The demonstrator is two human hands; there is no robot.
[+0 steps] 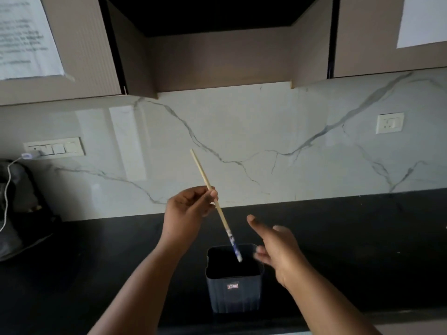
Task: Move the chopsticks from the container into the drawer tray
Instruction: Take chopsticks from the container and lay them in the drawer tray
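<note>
A pale wooden chopstick (223, 220) with a blue-and-white patterned end is pinched near its middle by my left hand (187, 209). It slants from upper left down to the right, its patterned end over the mouth of a dark square plastic container (234, 290) on the black counter. My right hand (278, 250) hovers just right of the container's rim, fingers apart and blurred, holding nothing. The container's inside is dark; I cannot tell whether anything else is in it. No drawer or tray is in view.
The black counter (96, 262) runs along a white marble backsplash. A dark appliance (17, 201) with a white cable stands at the far left under a switch panel (55, 147). Wall cabinets (79, 56) hang overhead, with papers taped on them. A socket (390, 123) is at right.
</note>
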